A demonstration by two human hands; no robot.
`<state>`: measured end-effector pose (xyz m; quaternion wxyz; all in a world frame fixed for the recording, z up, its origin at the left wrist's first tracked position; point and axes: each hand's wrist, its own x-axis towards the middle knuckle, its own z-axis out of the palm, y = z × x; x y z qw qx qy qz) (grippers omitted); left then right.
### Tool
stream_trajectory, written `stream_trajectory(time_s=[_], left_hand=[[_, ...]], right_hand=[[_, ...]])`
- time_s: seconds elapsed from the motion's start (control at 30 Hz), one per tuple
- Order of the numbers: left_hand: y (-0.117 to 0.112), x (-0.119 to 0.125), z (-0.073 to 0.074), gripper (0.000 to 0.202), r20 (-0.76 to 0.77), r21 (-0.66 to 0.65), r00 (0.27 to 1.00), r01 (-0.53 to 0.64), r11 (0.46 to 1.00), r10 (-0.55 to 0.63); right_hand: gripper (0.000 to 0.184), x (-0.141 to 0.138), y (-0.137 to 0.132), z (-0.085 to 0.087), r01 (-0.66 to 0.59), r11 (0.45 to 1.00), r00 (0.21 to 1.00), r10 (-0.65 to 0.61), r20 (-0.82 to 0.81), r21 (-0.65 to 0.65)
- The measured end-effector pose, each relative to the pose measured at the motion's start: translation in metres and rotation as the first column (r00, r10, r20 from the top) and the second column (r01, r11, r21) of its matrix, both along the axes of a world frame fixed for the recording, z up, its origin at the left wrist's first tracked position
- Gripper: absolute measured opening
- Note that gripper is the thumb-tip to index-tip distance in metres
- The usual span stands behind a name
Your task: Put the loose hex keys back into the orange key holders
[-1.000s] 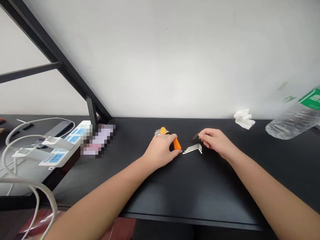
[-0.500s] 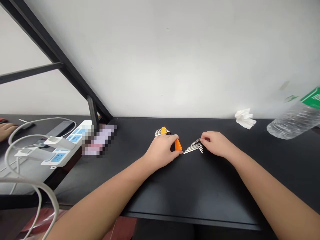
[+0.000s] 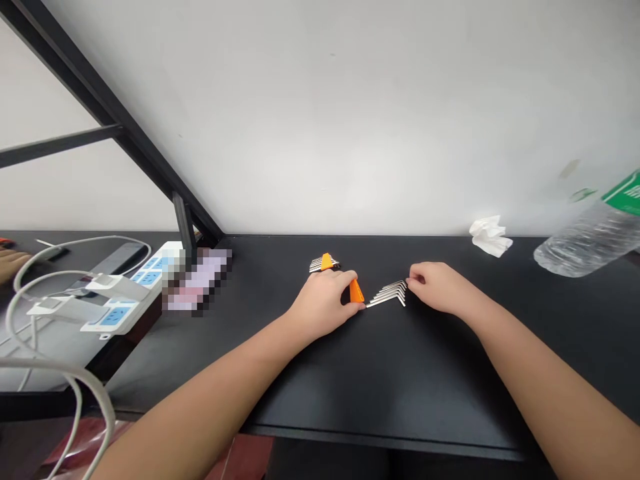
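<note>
My left hand (image 3: pixel 325 303) is closed around an orange hex key holder (image 3: pixel 356 291) on the black table; the palm and fingers hide part of it. Right of the holder, several silver L-shaped hex keys (image 3: pixel 386 295) lie side by side in a graded row, their short arms bent toward the near right. My right hand (image 3: pixel 434 287) has thumb and fingers pinched at the bend of the farthest hex key in the row. Just beyond my left hand sits a second orange holder (image 3: pixel 327 261) with several silver keys in it.
A crumpled white tissue (image 3: pixel 491 236) and a clear plastic bottle (image 3: pixel 583 247) lying on its side are at the right. To the left are a white power strip (image 3: pixel 120 313) with plugs and cables, a black frame (image 3: pixel 185 227), and another person's hand (image 3: pixel 11 263).
My right hand has shifted slightly right, and the farthest hex key now lies closer in line with the others. My left hand stays on the orange holder.
</note>
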<state>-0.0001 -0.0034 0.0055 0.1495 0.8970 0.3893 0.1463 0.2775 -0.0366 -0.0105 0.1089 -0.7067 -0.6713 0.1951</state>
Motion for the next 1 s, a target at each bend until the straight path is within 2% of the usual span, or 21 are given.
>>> stream_trajectory(time_s=[0.07,0.17,0.37,0.53,0.67,0.77,0.87,1.0], left_hand=[[0.000,0.000,0.000,0.035,0.000,0.000,1.000,-0.004,1.000,0.004],[-0.001,0.001,0.001,0.035,0.003,-0.005,1.000,-0.005,1.000,0.005],[-0.001,0.002,0.001,0.035,0.009,-0.009,1.000,-0.002,1.000,0.002],[0.000,0.002,0.000,0.036,-0.015,0.004,1.000,0.000,1.000,0.000],[0.002,0.001,-0.003,0.038,-0.010,-0.014,1.000,-0.004,1.000,0.004],[0.004,-0.001,-0.007,0.041,0.008,-0.042,1.000,-0.023,0.999,0.023],[0.005,-0.002,-0.010,0.042,0.015,-0.077,0.999,-0.045,0.996,0.046],[0.006,-0.002,-0.010,0.040,-0.001,-0.108,0.998,-0.066,0.992,0.066]], right_hand=[[0.013,0.001,0.001,-0.001,-0.009,0.998,1.000,0.010,-0.007,0.055],[0.017,-0.002,0.000,-0.003,-0.079,0.990,0.996,0.083,-0.033,0.118],[0.021,-0.017,-0.008,-0.001,-0.195,0.974,0.977,0.203,-0.069,0.115],[0.020,-0.023,-0.014,0.002,-0.231,0.965,0.970,0.239,-0.051,0.124],[0.012,-0.025,-0.018,0.008,-0.235,0.958,0.971,0.240,-0.010,0.166],[0.009,-0.027,-0.021,0.013,-0.333,0.925,0.942,0.334,0.029,0.184],[0.012,-0.033,-0.024,0.016,-0.426,0.889,0.904,0.413,0.109,0.169],[0.015,-0.043,-0.029,0.020,-0.449,0.887,0.886,0.426,0.182,0.111]])
